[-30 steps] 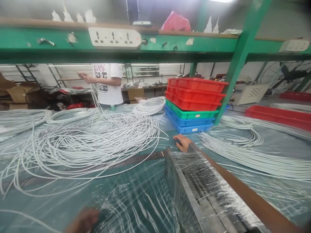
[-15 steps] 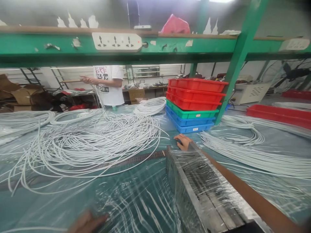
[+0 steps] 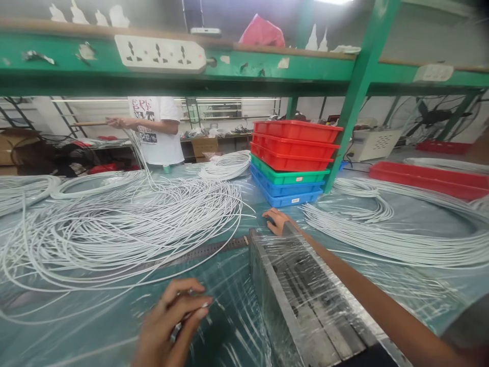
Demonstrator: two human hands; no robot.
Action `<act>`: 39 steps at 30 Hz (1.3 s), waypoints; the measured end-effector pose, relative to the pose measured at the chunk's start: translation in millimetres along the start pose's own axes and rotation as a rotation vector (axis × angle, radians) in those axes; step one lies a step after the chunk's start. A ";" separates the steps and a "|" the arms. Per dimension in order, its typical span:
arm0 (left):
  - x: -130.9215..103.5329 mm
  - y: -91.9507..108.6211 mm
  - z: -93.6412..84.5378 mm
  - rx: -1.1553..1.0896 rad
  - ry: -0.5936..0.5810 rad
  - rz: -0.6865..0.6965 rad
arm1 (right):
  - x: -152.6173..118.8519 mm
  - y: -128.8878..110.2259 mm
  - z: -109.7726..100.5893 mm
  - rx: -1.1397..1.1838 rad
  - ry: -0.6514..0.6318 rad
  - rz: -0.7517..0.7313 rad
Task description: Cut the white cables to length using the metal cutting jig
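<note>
We saw the metal block, wrapped in clear film, lying on the film-covered table in the near right of the view, its long side running away from the person. The right hand rested at the block's far corner, fingers curled against the top edge there, the forearm stretched along the block's right side; how firmly it gripped we could not tell. The left hand hovered just left of the block's near end, fingertips pinched narrow on a small metallic piece too blurred to identify. A dark perforated strip lay flat on the table, reaching the block's far left corner.

Left of the block spread a large loose tangle of white cable. More white cable coils lay to the right. Beyond the right hand stood a stack of 6 trays, 3 red above 1 green and 2 blue, beside a green shelf post. A white power strip was fixed to the shelf beam overhead. Across the table, another person in a white printed shirt held cable strands in raised hands.
</note>
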State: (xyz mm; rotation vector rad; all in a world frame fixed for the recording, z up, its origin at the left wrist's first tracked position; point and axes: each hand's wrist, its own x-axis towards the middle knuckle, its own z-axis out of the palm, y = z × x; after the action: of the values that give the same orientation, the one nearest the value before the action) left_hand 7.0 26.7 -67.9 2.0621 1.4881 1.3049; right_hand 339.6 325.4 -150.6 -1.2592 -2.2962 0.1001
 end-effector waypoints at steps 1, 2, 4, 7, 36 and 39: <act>9.7 4.1 1.8 0.027 -0.126 -0.005 | 0.0 0.2 -0.2 0.001 -0.003 -0.004; 18.7 7.3 3.4 0.052 -0.235 -0.007 | 0.0 0.5 -0.3 0.001 -0.003 -0.007; 34.6 13.4 6.9 0.090 -0.393 0.013 | 0.2 0.9 -0.1 0.001 0.001 -0.011; 53.1 27.6 12.0 0.082 -0.503 0.069 | 0.7 1.1 0.5 0.000 0.006 -0.012; 63.6 76.0 39.5 0.179 -0.580 0.046 | 2.3 13.6 13.2 -0.040 0.042 -0.010; 59.8 73.3 41.5 0.154 -0.496 0.035 | 2.9 16.9 13.1 -0.039 0.022 -0.024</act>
State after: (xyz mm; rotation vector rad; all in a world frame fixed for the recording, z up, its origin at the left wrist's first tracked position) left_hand 88.0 57.9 -12.0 2.2932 1.3566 0.6276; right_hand 345.2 339.6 -165.8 -1.2458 -2.3038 0.0333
